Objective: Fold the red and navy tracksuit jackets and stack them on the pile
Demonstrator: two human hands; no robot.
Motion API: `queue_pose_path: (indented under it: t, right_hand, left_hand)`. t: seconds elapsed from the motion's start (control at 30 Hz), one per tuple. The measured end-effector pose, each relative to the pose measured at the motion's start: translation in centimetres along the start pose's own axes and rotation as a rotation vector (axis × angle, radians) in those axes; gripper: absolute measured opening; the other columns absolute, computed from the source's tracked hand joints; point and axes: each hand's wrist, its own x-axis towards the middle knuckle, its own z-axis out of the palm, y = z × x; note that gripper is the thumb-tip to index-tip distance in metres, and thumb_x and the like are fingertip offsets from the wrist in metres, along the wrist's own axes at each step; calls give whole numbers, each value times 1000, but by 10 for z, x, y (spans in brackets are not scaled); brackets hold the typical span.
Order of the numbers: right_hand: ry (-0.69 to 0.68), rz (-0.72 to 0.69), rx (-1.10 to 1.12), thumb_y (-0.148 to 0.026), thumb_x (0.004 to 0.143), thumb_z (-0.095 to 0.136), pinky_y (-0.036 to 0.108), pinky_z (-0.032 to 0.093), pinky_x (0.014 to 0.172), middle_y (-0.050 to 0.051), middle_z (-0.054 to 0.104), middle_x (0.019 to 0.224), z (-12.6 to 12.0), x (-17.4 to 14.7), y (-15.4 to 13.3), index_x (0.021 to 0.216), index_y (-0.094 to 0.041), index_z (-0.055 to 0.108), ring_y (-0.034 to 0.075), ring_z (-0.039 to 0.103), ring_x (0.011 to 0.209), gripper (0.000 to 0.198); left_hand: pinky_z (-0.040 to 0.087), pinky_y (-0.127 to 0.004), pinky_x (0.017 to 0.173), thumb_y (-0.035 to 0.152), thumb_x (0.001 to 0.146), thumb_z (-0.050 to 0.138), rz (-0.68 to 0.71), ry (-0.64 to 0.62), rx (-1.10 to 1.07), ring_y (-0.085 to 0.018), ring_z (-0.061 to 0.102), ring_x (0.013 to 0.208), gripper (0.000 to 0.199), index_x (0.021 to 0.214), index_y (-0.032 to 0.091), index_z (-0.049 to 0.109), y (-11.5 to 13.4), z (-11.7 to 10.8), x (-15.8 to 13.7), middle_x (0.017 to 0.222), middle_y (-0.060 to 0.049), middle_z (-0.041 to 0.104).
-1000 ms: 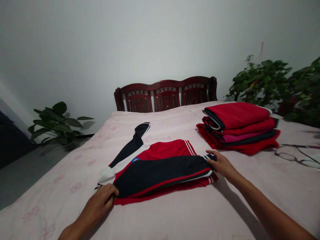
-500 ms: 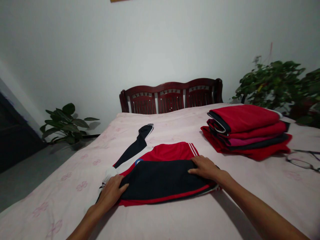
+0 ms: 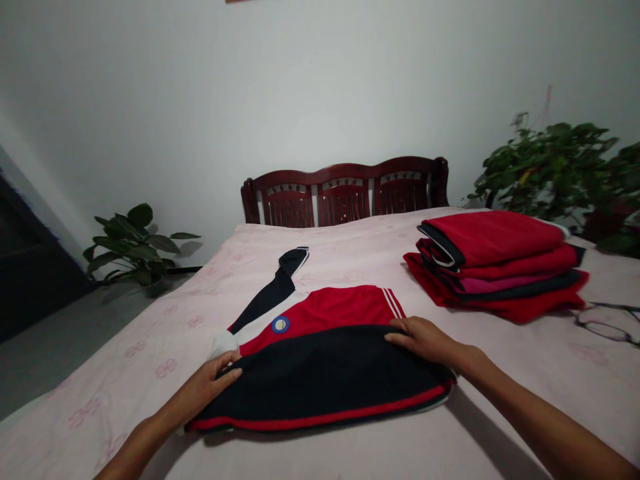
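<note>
two hands (image 3: 423,340) on one jacket (image 3: 325,373), one pile (image 3: 500,265)

glasses (image 3: 603,329): cut by right edge | badge (image 3: 281,325) on garment (image 3: 330,373): too small to read | rightmost plant (image 3: 624,168): cropped

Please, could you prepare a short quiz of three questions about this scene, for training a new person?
1. True or false: the left hand and the right hand both touch the garment.
2. What colour is the ring around the badge on the red part of the garment? a) green; b) blue; c) yellow.
3. Which thing lies on the bed just to the right of the stack of folded clothes, seen from the head camera?

Key: 1. True. 2. b. 3. The glasses.
</note>
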Motion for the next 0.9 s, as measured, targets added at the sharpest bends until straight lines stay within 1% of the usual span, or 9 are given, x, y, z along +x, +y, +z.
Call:
queue_pose_path:
  t: [0.13,0.27,0.37,0.47,0.6,0.67,0.77,0.83,0.9]
  right_hand:
    - [-130,85,267,-63,86,50,28,44,63,4,70,77,-12,-12,0,78,-20,68,21,62,70,47]
    - [-113,74,108,-59,89,49,30,45,67,5,71,82,16,-18,15,81,-21,68,22,63,75,43]
    - [-20,76,-146,-50,93,43,34,45,73,7,72,91,37,-17,20,90,-23,68,25,65,83,36]
    - [93,112,-360,-41,95,41,37,46,78,11,71,93,42,-14,7,90,-21,67,27,64,87,34]
    - [183,-20,-335,-42,95,42,44,40,101,13,65,125,53,-11,-19,120,-21,64,29,57,116,39]
    - [103,-105,-260,-47,95,42,46,32,111,10,52,144,67,-11,-20,138,-25,54,29,46,133,50]
    - [24,-69,-230,-53,95,40,50,26,116,9,44,152,77,-10,1,144,-25,48,30,36,141,57]
    - [55,23,-241,-53,95,40,51,27,114,9,47,150,70,-5,22,140,-26,52,30,39,139,54]
    - [86,154,-261,-50,96,36,49,37,106,11,59,137,53,5,41,129,-25,62,31,53,127,49]
  left_hand:
    - [51,-32,85,57,87,49,-33,-131,-8,-22,64,92,40,99,23,66,-7,-4,-14,98,-1,71]
    - [50,-28,76,53,87,50,-58,-238,82,-21,64,85,34,90,23,66,-31,12,-19,93,-1,71]
    - [48,-28,75,48,86,53,-67,-194,284,-21,65,84,26,90,25,65,-47,19,-21,91,0,71]
    - [49,-30,76,41,85,55,-55,-50,493,-22,67,85,20,96,30,66,-49,23,-19,93,-1,72]
    - [49,-39,100,43,91,50,109,156,607,-26,61,117,36,125,35,61,-31,44,-10,130,-4,65]
    - [44,-46,109,46,92,51,245,110,636,-27,52,132,49,141,41,47,-24,60,-7,146,-3,53]
    - [42,-54,110,46,90,54,387,-5,657,-31,43,139,63,148,48,29,-23,75,-7,155,-1,39]
    - [43,-54,109,47,90,55,379,-35,620,-31,43,139,63,147,50,29,-27,74,-6,155,0,39]
    - [46,-50,107,48,91,53,313,-42,542,-29,50,133,51,141,49,43,-28,64,1,149,1,48]
